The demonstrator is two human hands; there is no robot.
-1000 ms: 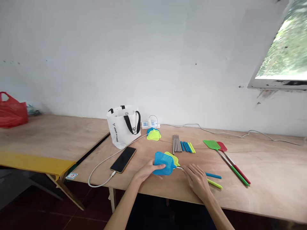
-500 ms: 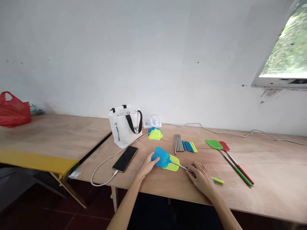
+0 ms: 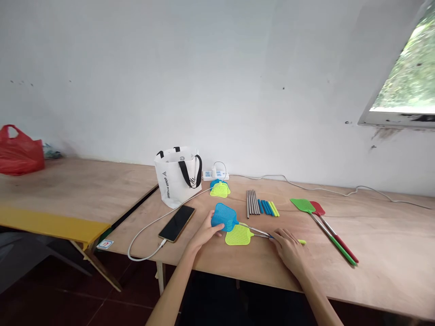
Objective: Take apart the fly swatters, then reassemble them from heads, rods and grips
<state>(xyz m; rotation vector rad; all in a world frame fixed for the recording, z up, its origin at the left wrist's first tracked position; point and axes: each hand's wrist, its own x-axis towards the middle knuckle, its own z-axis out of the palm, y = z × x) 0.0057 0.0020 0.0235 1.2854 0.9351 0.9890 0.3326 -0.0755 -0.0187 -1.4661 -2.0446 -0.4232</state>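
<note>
Blue swatter (image 3: 223,216) in left hand (image 3: 204,233) grip; right hand (image 3: 289,251) grip atop handles (image 3: 261,233), closure unclear; tote (image 3: 175,181) lettering unreadable.

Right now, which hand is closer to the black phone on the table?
The left. The left hand sits just right of the phone, gripping the blue swatter head; the right hand rests much farther right, on the swatter handles.

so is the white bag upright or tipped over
Upright: the white bag stands on its base on the table, open mouth facing up.
</note>
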